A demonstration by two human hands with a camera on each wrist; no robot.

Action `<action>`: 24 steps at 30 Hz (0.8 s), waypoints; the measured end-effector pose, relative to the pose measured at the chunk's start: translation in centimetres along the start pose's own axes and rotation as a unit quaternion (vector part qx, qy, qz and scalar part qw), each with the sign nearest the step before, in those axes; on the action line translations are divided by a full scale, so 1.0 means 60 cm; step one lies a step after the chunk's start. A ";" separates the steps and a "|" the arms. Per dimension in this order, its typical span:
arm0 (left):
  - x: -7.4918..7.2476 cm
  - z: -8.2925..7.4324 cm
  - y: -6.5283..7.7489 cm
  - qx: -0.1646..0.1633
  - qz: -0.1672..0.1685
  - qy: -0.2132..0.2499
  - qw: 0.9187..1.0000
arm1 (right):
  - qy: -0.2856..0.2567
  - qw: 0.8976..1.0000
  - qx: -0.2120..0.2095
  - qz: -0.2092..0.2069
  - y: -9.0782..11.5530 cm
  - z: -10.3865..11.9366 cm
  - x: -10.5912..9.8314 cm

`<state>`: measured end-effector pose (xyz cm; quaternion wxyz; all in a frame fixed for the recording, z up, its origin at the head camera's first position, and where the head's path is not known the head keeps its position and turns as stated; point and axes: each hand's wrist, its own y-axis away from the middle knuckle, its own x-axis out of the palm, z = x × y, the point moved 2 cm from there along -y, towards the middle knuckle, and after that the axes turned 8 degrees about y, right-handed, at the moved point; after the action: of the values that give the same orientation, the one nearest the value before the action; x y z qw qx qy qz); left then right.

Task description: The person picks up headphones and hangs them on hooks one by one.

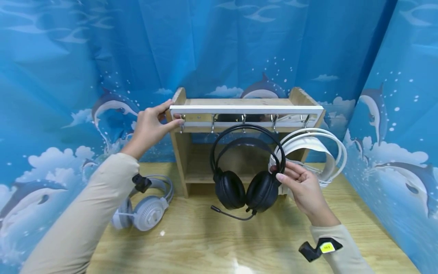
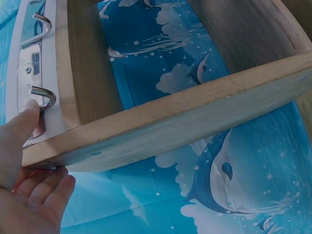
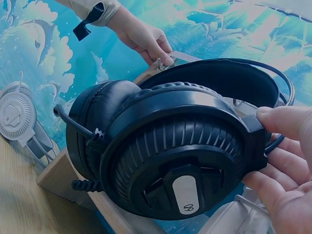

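Observation:
With thumb and fingers, my right hand (image 1: 302,186) holds a black headset (image 1: 261,190) at the band's lower end, just above one ear cup. The headset is upright in front of the rack, its thin microphone boom pointing left and its headband overlapping the hook rail (image 1: 246,108). In the right wrist view the ribbed outer ear cup (image 3: 180,161) bears a white label. My left hand (image 1: 150,123) grips the upper left corner of the wooden rack (image 1: 179,152). Its thumb lies at the end metal hook (image 2: 44,97), and the other fingers reach around the side panel.
A white headset (image 1: 337,152) hangs at the rack's right end, partly behind my right hand. A pale grey-white headset (image 1: 150,213) lies on the wooden table (image 1: 184,243) at left. Several metal hooks line the rail. Blue dolphin-print curtains (image 1: 219,45) stand behind and beside the table.

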<state>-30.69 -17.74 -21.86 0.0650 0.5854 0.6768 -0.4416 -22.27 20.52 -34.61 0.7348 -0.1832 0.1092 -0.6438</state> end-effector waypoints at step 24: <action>0.000 0.002 -0.001 0.001 0.002 0.002 1.000 | -0.007 1.000 0.015 -0.005 -0.020 -0.023 0.008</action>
<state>-30.80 -17.83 -21.88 0.0636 0.5876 0.6756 -0.4407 -23.83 19.77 -35.31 0.7351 -0.1770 0.0937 -0.6477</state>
